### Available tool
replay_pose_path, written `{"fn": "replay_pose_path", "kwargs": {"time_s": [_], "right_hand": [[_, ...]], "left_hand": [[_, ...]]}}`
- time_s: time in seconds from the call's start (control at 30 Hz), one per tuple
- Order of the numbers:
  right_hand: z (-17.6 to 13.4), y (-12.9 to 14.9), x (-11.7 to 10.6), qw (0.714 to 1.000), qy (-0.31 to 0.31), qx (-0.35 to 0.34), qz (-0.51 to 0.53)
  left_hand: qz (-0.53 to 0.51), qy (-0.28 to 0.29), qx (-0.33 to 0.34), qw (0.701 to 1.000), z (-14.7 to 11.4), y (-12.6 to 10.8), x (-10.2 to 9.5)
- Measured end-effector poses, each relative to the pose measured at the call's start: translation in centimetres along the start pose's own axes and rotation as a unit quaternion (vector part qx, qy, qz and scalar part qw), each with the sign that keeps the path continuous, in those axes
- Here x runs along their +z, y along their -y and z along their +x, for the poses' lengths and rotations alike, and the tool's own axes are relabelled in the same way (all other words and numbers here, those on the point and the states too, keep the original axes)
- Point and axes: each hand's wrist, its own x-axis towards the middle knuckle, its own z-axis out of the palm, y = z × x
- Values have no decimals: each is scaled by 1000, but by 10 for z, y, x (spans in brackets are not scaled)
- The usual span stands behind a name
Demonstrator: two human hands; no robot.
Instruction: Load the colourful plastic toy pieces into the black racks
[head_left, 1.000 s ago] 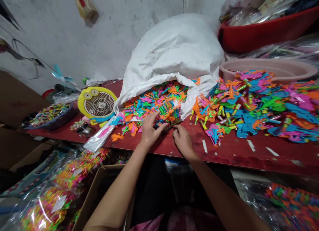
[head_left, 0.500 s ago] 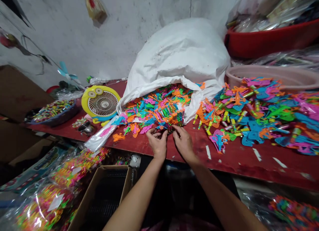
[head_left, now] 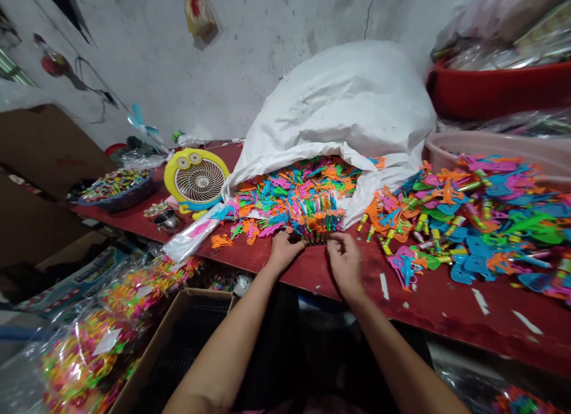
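On the red table's front part, my left hand closes its thumb and fingers on the left end of a dense row of small coloured plastic pieces. The pieces stand side by side, blue, orange, green and pink, with dark lower ends. My right hand has its fingers curled at the row's right end; its fingertips are partly hidden. Right behind the row, a loose heap of similar plastic pieces spills from the mouth of a white sack.
Right of me lies a pile of plastic toys with small tubes, before a pink basin. A yellow fan, a metal cup and a bowl of small pieces stand left. Below is an open cardboard box.
My hands have moved apart, from close together to opposite ends of the row. More of the upright row now shows between them. The view has shifted slightly left.
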Motion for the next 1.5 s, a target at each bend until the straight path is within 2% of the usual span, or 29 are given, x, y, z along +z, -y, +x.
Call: {"fn": "replay_pose_path", "kwargs": {"time_s": [0.07,0.2,0.27,0.3,0.37,0.5,0.63,0.73,0.83,0.97,1.03,1.1,1.2,1.37,1.5], "right_hand": [[2,0,-4,998,-59,7,3],[2,6,-12,997,-38,-50,-42],[0,11,-14,993,-45,-82,-71],[-2,13,-14,991,-50,-95,-82],[-4,15,-12,989,-48,-109,-91],[-5,12,-5,997,-24,-63,-28],[-2,5,-1,1000,-7,-14,3],[-1,1,0,1000,-4,13,26],[-1,-1,0,999,13,31,34],[-2,-1,-1,999,41,26,-25],[-1,-2,-1,997,56,21,-47],[0,-4,-2,996,67,4,-65],[1,-8,-3,993,75,-27,-91],[1,-11,-3,990,83,-23,-115],[0,-9,-3,984,77,-67,-147]], "left_hand": [[-48,38,16,998,4,5,-11],[-151,121,39,980,9,12,-25],[-153,119,50,980,7,14,-25],[-138,99,59,984,5,16,-24],[-82,24,82,993,-2,18,-18],[32,-156,113,981,-21,17,-5],[18,-309,83,947,-41,3,2],[-3,-353,106,930,-50,-10,1],[6,-336,151,930,-48,-20,-6],[18,-310,181,933,-31,-29,-29],[33,-266,195,943,-18,-32,-41],[69,-191,215,955,-5,-33,-51],[116,-101,255,954,12,-35,-62],[143,-46,293,944,22,-40,-73],[138,9,289,947,24,-45,-80]]}}
